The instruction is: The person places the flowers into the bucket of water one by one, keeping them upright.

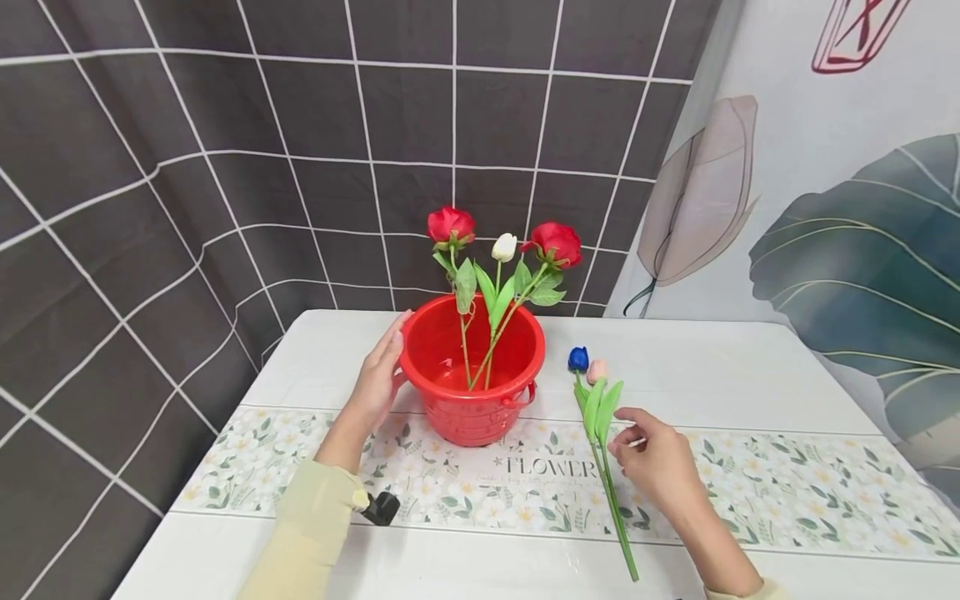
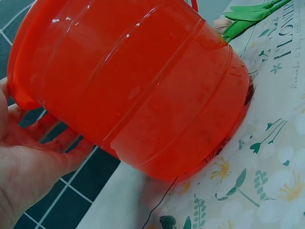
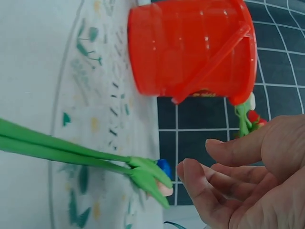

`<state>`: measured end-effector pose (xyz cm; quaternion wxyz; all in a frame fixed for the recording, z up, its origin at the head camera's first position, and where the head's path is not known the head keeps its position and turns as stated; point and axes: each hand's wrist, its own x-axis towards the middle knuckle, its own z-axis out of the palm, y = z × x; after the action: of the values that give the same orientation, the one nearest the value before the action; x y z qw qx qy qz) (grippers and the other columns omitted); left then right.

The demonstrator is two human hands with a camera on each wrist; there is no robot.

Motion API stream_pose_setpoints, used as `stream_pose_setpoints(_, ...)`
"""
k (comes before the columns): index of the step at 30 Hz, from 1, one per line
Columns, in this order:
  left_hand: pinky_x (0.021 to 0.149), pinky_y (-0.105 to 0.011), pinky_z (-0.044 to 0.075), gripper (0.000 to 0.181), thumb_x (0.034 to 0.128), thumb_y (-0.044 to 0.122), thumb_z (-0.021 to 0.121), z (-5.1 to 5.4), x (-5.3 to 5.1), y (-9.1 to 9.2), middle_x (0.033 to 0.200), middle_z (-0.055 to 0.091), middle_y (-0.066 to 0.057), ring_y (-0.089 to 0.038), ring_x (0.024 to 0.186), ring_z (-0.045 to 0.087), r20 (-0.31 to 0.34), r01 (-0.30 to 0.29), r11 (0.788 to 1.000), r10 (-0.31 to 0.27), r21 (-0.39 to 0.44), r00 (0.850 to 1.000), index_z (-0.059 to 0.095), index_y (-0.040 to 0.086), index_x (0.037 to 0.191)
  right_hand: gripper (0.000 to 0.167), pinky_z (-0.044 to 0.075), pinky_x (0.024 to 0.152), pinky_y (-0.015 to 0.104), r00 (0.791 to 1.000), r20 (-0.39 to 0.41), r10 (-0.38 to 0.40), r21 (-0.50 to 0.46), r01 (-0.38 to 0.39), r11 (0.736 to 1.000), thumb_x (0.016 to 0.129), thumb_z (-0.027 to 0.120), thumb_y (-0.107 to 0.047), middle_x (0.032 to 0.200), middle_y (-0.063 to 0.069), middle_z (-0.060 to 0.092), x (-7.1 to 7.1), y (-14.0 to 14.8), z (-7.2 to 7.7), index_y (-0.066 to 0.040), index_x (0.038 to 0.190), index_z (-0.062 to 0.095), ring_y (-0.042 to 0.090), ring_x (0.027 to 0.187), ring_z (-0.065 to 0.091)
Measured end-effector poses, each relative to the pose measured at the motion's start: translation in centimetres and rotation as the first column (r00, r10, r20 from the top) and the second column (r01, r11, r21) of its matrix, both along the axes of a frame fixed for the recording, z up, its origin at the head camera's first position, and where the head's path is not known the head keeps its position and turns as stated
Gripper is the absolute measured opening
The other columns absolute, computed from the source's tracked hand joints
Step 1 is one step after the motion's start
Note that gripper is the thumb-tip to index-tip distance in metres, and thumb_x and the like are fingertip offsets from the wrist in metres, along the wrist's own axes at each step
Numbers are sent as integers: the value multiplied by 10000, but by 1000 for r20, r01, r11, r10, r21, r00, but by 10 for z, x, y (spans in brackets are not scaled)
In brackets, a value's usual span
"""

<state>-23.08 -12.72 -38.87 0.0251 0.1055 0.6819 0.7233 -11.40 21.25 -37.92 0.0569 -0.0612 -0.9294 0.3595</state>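
A red bucket [image 1: 472,417] stands on the table holding two red roses [image 1: 557,243] and a white tulip [image 1: 504,247]. My left hand [image 1: 377,379] rests against the bucket's left side near the rim; in the left wrist view its fingers [image 2: 66,143] lie along the red wall. To the right of the bucket, a blue tulip [image 1: 577,359] and a pink tulip [image 1: 597,372] lie side by side on the table. My right hand [image 1: 656,458] hovers just right of their green stems, fingers loosely bent, with a gap between thumb and fingertips and nothing held.
The white table [image 1: 420,567] bears a floral printed band with the word FLOWER. Behind it hangs a dark cloth with a white grid [image 1: 405,108]. A pale curtain with leaf prints [image 1: 862,275] is at the right. A small black device [image 1: 381,508] sits at the left wrist.
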Motion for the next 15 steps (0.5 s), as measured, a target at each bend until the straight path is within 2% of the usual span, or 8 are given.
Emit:
stream_pose_setpoints(5, 1073, -502, 364, 487, 1041, 373, 356, -1, 0, 0, 1527, 326, 13, -219, 1371, 339, -3, 1, 1000, -1, 10, 1000, 292, 284, 1515, 466, 465, 527, 272, 999, 36, 17, 51, -19, 999, 803, 707, 0, 789, 41, 634, 3, 3, -12, 48, 1245, 565, 181, 710, 611)
stream_pose_setpoints(15, 1064, -494, 377, 490, 1036, 388, 368, 0, 1, 0, 1524, 325, 39, -200, 1367, 338, 4, -3, 1000, 3, -5, 1000, 293, 307, 1513, 565, 384, 503, 268, 990, 135, 30, 74, -40, 996, 794, 730, 2, 753, 46, 563, 11, 5, -27, 86, 1298, 488, 154, 598, 483)
